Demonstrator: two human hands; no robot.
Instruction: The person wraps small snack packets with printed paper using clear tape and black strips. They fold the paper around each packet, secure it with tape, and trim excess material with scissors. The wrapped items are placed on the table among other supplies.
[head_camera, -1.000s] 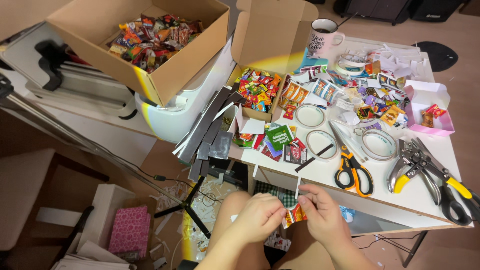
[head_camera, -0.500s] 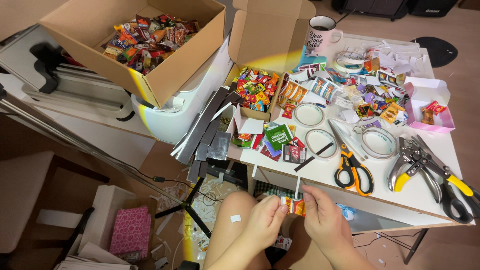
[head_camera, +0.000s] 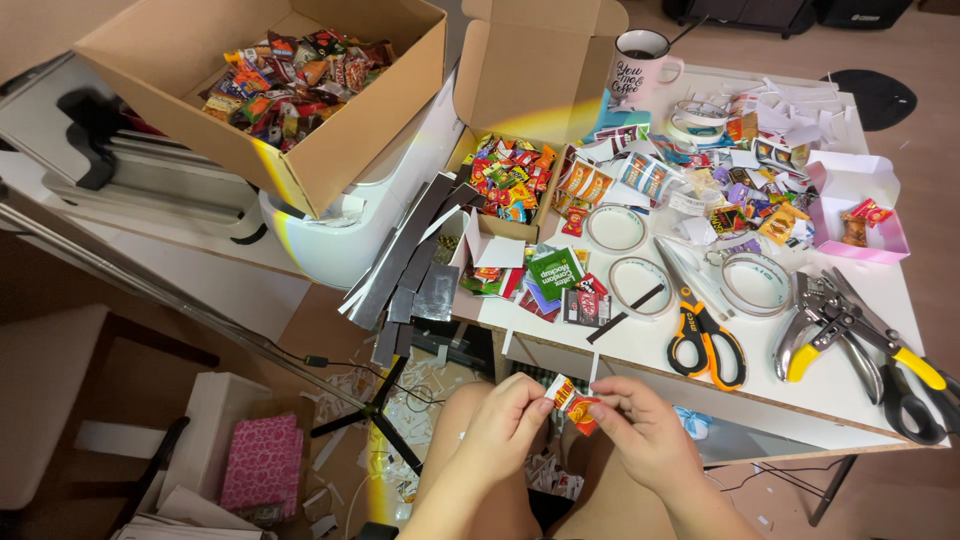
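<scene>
Pinching a tiny red-and-orange snack packet (head_camera: 573, 405) between them, the left hand (head_camera: 500, 425) and the right hand (head_camera: 645, 440) meet over the person's lap, below the near edge of the white table (head_camera: 850, 385); the left thumb and forefinger close on the packet's white end and the right fingertips close on its red end, so both grips are shut on the one small piece. By the look of it, the work in hand is shaping or sealing this miniature packet, and the next move would call for a fine, steady pinch, since the piece is small and light. Just beyond the hands, on the table edge, lie orange-handled scissors (head_camera: 705, 335) and, to their right, pliers with a yellow grip (head_camera: 850, 335). Ahead of the grip sit rolls of clear tape (head_camera: 640, 283) and a scatter of printed mini wrappers (head_camera: 545, 280). Farther up stand a small open carton of finished packets (head_camera: 510, 180) and a white mug (head_camera: 640, 70). Far to the upper left a large cardboard box (head_camera: 340, 160) holds many more packets, and a pink tray (head_camera: 860, 215) lies at the far right.
</scene>
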